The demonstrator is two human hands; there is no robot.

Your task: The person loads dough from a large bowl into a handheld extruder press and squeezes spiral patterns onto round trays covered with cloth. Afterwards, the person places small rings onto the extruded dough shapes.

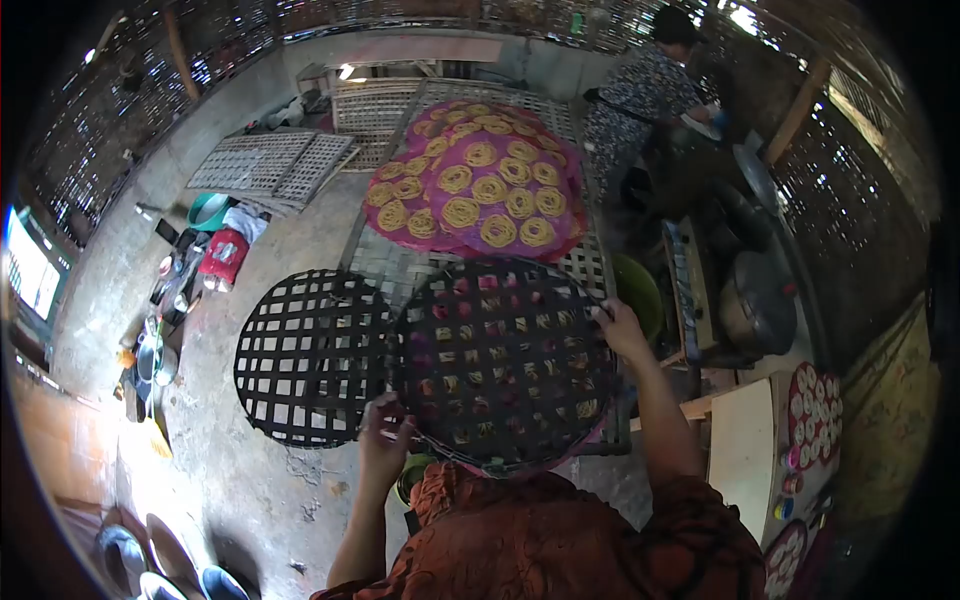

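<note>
Two dark round open-weave trays appear side by side in front of me. At the rims' meeting place, my left hand (383, 445) is closed, with its fingers curled at the edge of the left woven tray (312, 345). I cannot tell whether it also grips the neighbouring tray. My right hand (622, 332) pinches the right edge of the right woven tray (505, 350). Through that tray's gaps, yellow coils and pink cloth show beneath. Beyond it, a pink-purple cloth (430, 225) bears many yellow noodle-like coils (480, 190) on a woven bench-top rack (385, 258).
A person (645, 100) in a patterned top stands at the back right, near a large pot (757, 303). A green tub (638, 292) sits right of the rack. Slatted panels (270, 165), a red bag (224, 258) and a teal basin (208, 211) lie left. Concrete floor (290, 500) spreads below.
</note>
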